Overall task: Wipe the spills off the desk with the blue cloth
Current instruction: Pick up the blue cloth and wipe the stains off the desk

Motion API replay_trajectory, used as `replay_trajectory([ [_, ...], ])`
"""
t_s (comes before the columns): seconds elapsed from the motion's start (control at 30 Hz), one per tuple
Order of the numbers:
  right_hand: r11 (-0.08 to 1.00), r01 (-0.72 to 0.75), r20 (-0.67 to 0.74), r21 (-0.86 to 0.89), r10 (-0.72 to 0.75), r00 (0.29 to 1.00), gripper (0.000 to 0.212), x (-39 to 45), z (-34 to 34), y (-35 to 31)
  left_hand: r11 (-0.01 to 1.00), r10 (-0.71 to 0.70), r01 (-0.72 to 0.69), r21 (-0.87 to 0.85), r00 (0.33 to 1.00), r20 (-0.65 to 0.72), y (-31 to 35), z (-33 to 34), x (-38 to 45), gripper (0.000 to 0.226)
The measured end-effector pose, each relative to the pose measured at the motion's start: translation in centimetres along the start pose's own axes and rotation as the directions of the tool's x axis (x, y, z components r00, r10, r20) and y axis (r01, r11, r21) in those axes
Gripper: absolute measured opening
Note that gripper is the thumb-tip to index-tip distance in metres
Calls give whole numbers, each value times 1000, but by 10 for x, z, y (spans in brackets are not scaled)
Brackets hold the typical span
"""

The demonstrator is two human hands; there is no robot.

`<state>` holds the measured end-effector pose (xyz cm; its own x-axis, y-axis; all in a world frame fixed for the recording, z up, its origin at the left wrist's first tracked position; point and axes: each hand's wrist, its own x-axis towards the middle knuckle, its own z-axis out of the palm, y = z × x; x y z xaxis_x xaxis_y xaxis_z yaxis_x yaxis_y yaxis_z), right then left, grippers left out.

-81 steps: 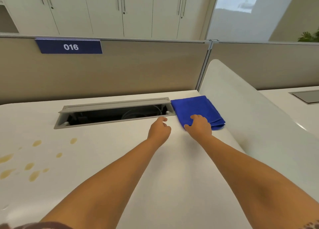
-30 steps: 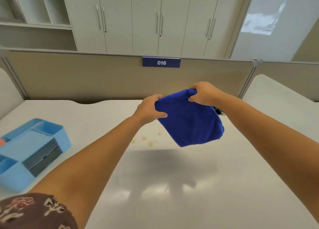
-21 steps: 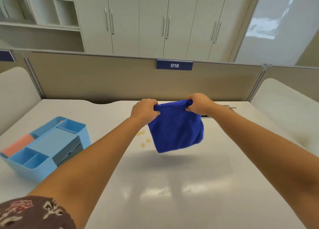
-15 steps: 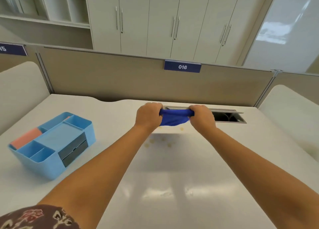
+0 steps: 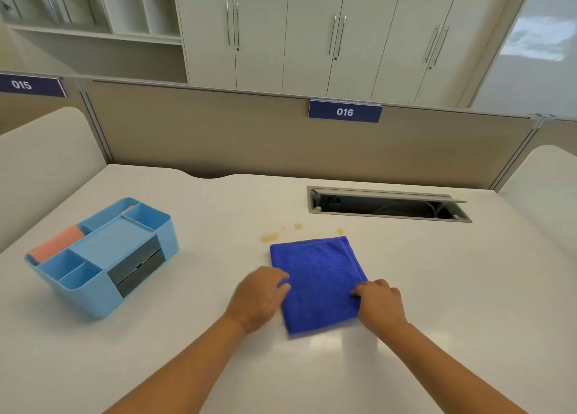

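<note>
The blue cloth (image 5: 317, 281) lies flat and folded on the white desk (image 5: 437, 288), near the middle. My left hand (image 5: 257, 295) grips its left edge and my right hand (image 5: 379, 302) grips its right edge, both near the cloth's front half. Yellowish spills (image 5: 270, 236) dot the desk just beyond the cloth's far edge, with smaller drops (image 5: 298, 226) toward the right. Whatever lies under the cloth is hidden.
A light blue desk organiser (image 5: 103, 256) with a pink item stands at the left. An open cable tray slot (image 5: 387, 206) is set into the desk at the back right. A beige partition (image 5: 218, 138) with a "016" label closes off the far edge.
The cloth was picked up from the far right, carried over between both hands and is now laid flat on the desk in front of the spills. Both hands came down toward me.
</note>
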<state>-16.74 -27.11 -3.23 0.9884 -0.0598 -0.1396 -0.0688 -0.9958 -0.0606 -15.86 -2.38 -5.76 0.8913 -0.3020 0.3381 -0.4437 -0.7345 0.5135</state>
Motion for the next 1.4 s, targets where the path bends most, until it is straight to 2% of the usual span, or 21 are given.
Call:
replay_trajectory([
  [0.07,999,-39,-2,15,39,999,38,1,-8,-21,988,-95,115,106,981,-170,-26,-7,-3,65],
  [0.17,950,-54,-19,307,63,998,44,13,-15,-64,870,-374,391,299,920,-116,-63,-8,-13,70],
  [0.23,886,-116,59,449,100,993,58,29,-14,-96,792,-511,523,314,850,-127,-78,-3,-17,71],
  [0.3,826,-231,125,514,194,973,77,48,-5,-119,745,-582,602,287,797,-161,-82,-1,-15,76],
  [0.4,769,-376,138,517,359,923,102,70,20,-126,703,-628,655,277,755,-190,-86,0,-9,81],
  [0.47,788,-422,78,448,436,897,111,78,34,-118,704,-629,659,266,752,-196,-90,-3,-5,81],
  [0.63,825,-439,-29,356,480,877,123,115,41,-71,723,-639,656,216,754,-149,-113,-15,7,81],
  [0.77,866,-426,-60,263,455,888,117,152,37,-18,714,-658,674,188,738,-149,-123,-17,15,81],
  [0.93,957,-240,-110,164,260,959,76,184,30,-23,728,-647,667,160,745,-162,-127,-14,23,81],
  [1.03,993,-10,-100,120,22,995,63,187,32,-61,733,-644,661,161,750,-151,-128,-12,29,82],
  [1.1,979,171,-83,113,-162,983,61,187,32,-91,738,-638,656,156,755,-152,-128,-11,30,82],
  [1.23,881,453,-11,136,-456,890,60,178,32,-144,740,-647,663,114,747,-150,-127,-13,30,77],
  [1.33,753,627,28,199,-644,764,57,155,35,-159,739,-664,673,25,734,-142,-126,-17,29,69],
  [1.4,672,688,35,273,-722,691,56,134,37,-150,731,-680,680,-54,719,-147,-125,-19,28,63],
])
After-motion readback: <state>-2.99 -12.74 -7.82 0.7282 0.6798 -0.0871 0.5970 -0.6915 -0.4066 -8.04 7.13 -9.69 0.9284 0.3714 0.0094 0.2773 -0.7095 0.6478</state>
